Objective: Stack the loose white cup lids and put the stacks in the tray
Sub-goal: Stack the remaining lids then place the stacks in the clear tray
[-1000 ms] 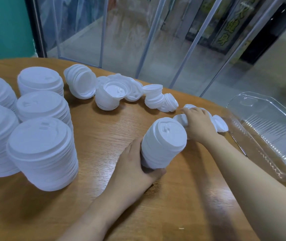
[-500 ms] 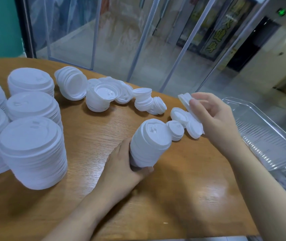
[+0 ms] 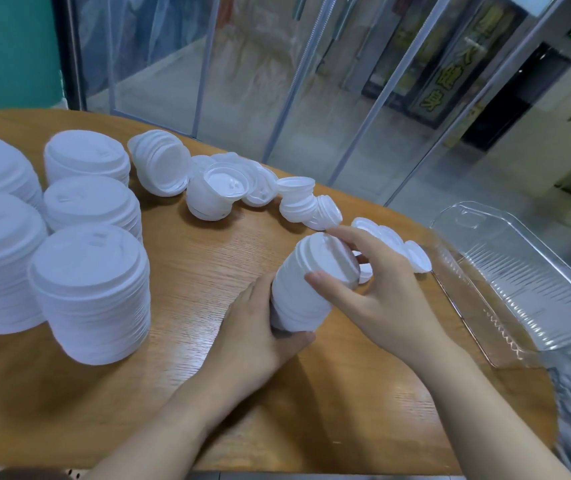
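Note:
A tilted stack of small white lids (image 3: 303, 289) lies in the middle of the wooden table. My left hand (image 3: 260, 327) grips its lower end from the left. My right hand (image 3: 374, 289) wraps over its top end, thumb on the near side, fingers on the top lid. A few loose small lids (image 3: 391, 244) lie just beyond my right hand. The clear plastic tray (image 3: 526, 289) sits at the right table edge with nothing in it.
Several tall stacks of large white lids (image 3: 90, 292) stand at the left. Toppled lid stacks and loose lids (image 3: 214, 192) lie along the far table edge. Glass panels stand behind the table. The near table edge runs just below my forearms.
My right hand picked a loose lid from the pile by the tray, lifted it, and has come down onto the top of the stack held by my left hand.

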The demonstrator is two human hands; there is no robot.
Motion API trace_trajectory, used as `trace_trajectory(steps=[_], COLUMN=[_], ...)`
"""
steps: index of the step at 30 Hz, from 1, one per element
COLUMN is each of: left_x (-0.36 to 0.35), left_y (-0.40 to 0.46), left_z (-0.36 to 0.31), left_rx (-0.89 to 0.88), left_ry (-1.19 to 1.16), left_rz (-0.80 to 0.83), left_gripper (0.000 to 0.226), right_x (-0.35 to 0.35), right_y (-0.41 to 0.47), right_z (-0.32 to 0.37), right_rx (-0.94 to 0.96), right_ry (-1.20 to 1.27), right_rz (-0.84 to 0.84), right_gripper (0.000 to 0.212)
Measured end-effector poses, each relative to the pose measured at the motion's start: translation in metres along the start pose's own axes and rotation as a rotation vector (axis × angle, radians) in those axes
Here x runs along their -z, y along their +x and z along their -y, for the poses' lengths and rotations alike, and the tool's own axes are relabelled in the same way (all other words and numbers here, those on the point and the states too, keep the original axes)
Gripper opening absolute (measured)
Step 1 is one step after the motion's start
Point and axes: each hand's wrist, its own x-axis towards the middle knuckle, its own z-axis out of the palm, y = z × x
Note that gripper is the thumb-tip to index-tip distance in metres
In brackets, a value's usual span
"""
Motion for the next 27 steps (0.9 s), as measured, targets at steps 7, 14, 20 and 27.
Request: trace_trajectory(steps=[7, 14, 20, 27], left_x=[-0.001, 0.000, 0.000, 0.006], left_y=[0.000, -0.001, -0.002, -0.015], left_z=[0.002, 0.002, -0.004, -0.022], left_rx=[0.010, 0.017, 0.031, 0.079], left_ry=[-0.031, -0.043, -0.027, -0.211], left_rz=[0.016, 0.034, 0.021, -0.007], left_gripper=[0.080, 0.079, 0.083, 0.106], right_x=[-0.009, -0.021, -0.011, -0.047], right_y=[-0.001, -0.011, -0.019, -0.034], right_z=[-0.004, -0.008, -0.013, -0.018], right_rx=[-0.001, -0.020, -0.171, -0.551], right_ry=[-0.024, 0.052, 0.378, 0.858], right_rz=[0.042, -0.017, 0.038, -0.149], right_gripper=[0.060, 0.067, 0.083, 0.064])
